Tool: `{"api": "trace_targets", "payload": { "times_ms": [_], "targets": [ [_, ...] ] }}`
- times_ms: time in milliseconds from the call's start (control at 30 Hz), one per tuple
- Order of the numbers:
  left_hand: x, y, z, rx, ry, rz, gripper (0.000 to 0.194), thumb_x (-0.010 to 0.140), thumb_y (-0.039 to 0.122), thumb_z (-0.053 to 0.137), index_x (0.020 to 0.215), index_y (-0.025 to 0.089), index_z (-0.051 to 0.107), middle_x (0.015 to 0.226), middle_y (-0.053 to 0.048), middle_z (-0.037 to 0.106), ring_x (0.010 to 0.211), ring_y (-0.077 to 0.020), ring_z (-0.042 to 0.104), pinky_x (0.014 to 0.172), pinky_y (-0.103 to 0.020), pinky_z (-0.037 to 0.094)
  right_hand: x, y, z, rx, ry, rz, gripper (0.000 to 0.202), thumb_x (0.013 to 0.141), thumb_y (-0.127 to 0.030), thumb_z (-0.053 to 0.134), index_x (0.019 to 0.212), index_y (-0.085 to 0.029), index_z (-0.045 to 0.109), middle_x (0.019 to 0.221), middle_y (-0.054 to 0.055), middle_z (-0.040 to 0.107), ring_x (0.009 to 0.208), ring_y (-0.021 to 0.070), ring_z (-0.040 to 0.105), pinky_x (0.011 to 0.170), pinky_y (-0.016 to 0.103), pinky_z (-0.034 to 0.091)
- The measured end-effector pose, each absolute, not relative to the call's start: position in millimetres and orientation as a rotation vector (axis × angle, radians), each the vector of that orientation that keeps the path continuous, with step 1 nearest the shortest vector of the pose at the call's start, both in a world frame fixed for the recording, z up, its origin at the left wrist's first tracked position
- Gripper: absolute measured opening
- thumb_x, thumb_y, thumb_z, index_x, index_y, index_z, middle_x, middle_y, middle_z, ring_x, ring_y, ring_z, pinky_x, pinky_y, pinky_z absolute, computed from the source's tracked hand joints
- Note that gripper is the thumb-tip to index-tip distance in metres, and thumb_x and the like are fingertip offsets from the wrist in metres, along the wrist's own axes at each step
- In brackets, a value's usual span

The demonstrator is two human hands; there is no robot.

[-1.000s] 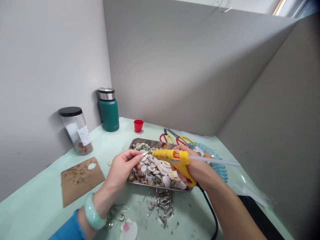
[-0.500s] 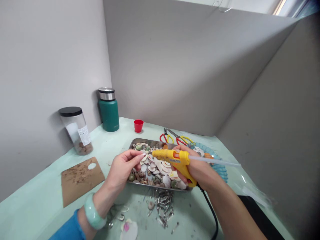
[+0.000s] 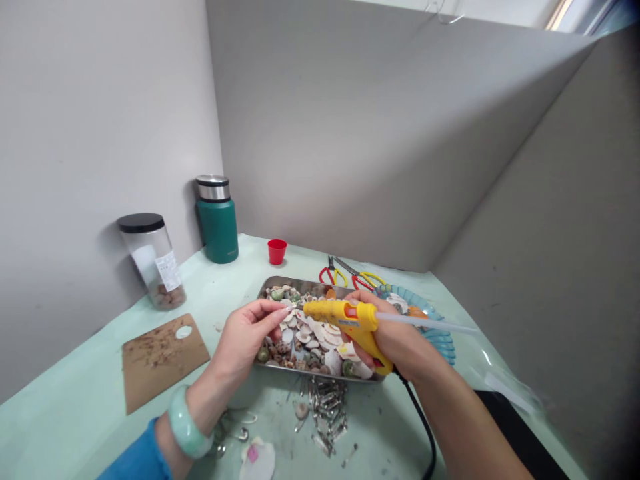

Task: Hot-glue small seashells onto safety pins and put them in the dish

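My right hand (image 3: 387,333) is wrapped around a yellow hot glue gun (image 3: 357,325), its nozzle pointing left. A long translucent glue stick (image 3: 425,321) sticks out of the back of the gun. My left hand (image 3: 253,333) pinches a small shiny piece (image 3: 290,309) between thumb and fingertips, right at the nozzle tip; its kind is too small to tell. Under both hands lies a metal tray (image 3: 320,377) filled with seashells (image 3: 305,337). In front of the tray is a pile of small silver metal pins (image 3: 327,407).
Scissors (image 3: 363,273) and a red cup (image 3: 277,252) stand behind the tray. A blue dish (image 3: 445,343) sits at the right. To the left are a green flask (image 3: 219,230), a jar (image 3: 155,263) and stained cardboard (image 3: 165,360). The gun's black cord (image 3: 423,417) runs toward me.
The glue gun has shifted very slightly left, toward my left fingertips. My left hand stays in place, and everything else looks the same.
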State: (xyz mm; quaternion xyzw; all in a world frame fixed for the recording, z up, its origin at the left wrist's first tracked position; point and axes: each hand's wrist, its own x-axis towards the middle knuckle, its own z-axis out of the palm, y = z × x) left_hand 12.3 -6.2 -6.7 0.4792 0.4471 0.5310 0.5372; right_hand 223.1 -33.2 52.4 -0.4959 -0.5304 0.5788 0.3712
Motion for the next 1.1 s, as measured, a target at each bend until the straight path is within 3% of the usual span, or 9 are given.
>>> {"api": "trace_targets", "payload": {
  "times_ms": [767,1100],
  "targets": [
    [12.8,-6.0,-5.6,1.152,1.062,1.257,0.018,0.07,0.029,0.068,0.08,0.014,0.065,0.052,0.005,0.057,0.048,-0.0072,0.048,0.05,-0.018,0.036,221.4,-34.8,54.8,-1.277,-1.35,1.472,0.011,0.079,-0.031,0.04,0.087,-0.024,0.039,0.051,-0.006,0.05,0.028,0.008,0.039,0.027,0.017,0.023],
    [12.8,-8.9,-2.2,1.128,1.065,1.271,0.016,0.069,0.029,0.068,0.077,0.015,0.066,0.049,0.004,0.056,0.047,-0.0082,0.047,0.049,-0.019,0.036,220.7,-34.4,55.2,-1.31,-1.352,1.481,0.018,0.079,-0.039,0.045,0.087,-0.025,0.038,0.055,-0.004,0.052,0.028,0.0078,0.038,0.026,0.017,0.023]
  ]
}}
